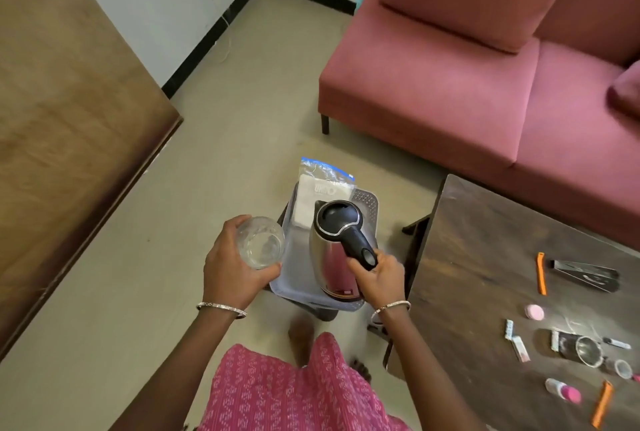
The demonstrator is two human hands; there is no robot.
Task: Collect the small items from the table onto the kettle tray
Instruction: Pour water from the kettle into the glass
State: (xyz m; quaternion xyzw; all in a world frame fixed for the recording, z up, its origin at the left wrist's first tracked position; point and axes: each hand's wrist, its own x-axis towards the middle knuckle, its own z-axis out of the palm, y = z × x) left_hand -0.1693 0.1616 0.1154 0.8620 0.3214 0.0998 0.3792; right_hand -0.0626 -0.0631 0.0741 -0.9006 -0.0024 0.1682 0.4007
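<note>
Left hand [232, 262] wrapped around clear glass [260, 242], right hand [379, 278] gripping kettle [332, 257] handle above grey tray [294, 278]

One cam, head-worn, wide-angle, edges bowed. Looks fwd & steeply down from well above the floor [225, 139]. Tray [294, 250] is close, just below centre. Desk [485, 257] corner cuts in bottom right. Sofa [450, 84] top right, wood panel [69, 118] along left, wearer's dress [294, 396] at bottom centre.
</note>
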